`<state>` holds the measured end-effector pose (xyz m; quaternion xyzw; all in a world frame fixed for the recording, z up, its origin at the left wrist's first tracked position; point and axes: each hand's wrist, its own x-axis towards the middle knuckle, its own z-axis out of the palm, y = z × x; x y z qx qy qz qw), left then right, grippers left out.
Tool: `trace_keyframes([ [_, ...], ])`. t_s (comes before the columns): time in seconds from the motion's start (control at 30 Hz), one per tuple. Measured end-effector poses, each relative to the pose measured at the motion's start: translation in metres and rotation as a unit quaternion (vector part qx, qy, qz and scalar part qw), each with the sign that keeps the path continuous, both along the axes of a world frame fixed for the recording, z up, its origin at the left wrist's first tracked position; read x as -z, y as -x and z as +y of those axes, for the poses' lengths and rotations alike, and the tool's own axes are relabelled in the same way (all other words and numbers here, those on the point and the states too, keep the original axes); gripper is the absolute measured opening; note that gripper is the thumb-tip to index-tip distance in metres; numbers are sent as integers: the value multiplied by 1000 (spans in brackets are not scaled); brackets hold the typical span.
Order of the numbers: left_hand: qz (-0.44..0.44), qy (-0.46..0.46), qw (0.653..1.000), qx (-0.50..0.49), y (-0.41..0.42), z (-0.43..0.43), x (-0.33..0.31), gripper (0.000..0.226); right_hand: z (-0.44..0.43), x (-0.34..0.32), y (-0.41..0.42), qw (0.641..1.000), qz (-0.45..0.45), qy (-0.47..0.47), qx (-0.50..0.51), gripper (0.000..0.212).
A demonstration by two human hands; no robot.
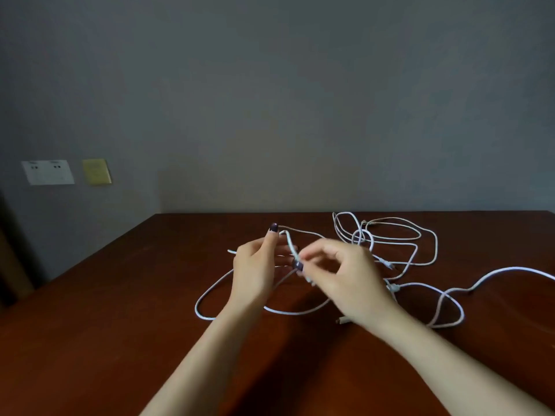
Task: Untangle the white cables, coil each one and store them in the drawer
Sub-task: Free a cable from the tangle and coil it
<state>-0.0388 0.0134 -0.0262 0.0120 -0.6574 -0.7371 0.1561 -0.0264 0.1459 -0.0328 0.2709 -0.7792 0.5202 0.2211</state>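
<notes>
White cables [390, 241], wooden table [120, 325], far right corner: still tangled, none coiled, drawer unseen; right hand [345, 280] pinches one strand [289, 243], left hand [255, 265] grip cannot be told
</notes>
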Motion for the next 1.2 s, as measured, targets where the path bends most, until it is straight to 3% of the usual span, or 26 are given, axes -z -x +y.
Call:
trace_keyframes([
  [0.2,-19,-38,994,98,5,2,-5,24,1,20,7,993,62,-104,-15,5],
  [0.33,8,-34,988,152,8,1,-5,27,8,26,16,981,134,-140,11,19],
  [0.43,54,-9,981,184,10,1,-6,27,10,27,20,970,169,-168,46,17],
  [0.53,116,132,980,96,12,0,-3,28,6,32,24,959,177,-213,57,17],
  [0.6,171,237,956,2,12,-1,2,28,6,36,26,965,155,-206,47,22],
  [0.77,253,267,918,-147,9,-11,8,24,20,30,29,969,148,-179,83,25],
  [0.87,259,194,934,-151,7,-19,6,30,41,21,34,959,151,-160,180,28],
  [1.0,172,54,979,-91,3,-20,6,33,60,15,33,923,153,-126,330,31],
  [1.1,150,-7,989,15,7,-15,12,36,46,12,22,938,171,-93,286,31],
  [1.2,146,-61,981,112,8,-9,14,35,22,13,11,968,116,-136,176,37],
])
